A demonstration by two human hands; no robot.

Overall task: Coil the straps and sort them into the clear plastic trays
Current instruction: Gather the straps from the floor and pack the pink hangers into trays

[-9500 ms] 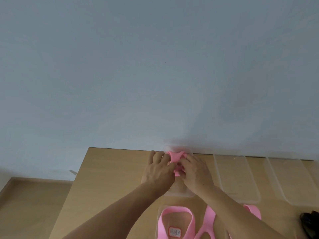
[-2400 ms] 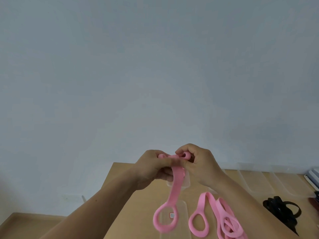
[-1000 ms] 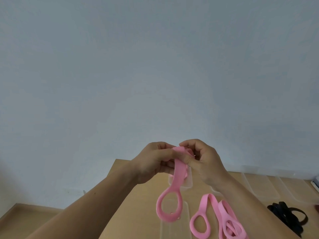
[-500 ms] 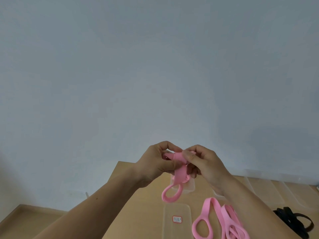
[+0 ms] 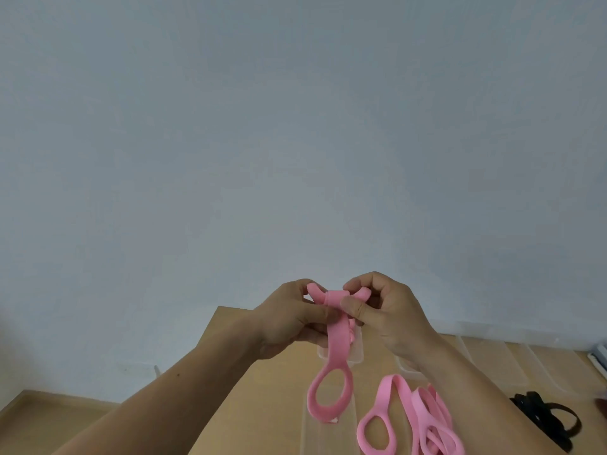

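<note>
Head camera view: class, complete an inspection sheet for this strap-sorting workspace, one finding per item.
Surface: wooden table, light brown.
Job's things: pink strap held above the table, top folded, loop hanging; loose pink straps piled on the table; black straps at right; clear plastic trays along the far edge.
Clutter: small objects at the right edge, too cut off to identify.
Grips: left hand and right hand each pinch the pink strap's folded top.
Cables: nothing seen.
Surroundings: plain grey-blue wall; wooden floor lower left.
</note>
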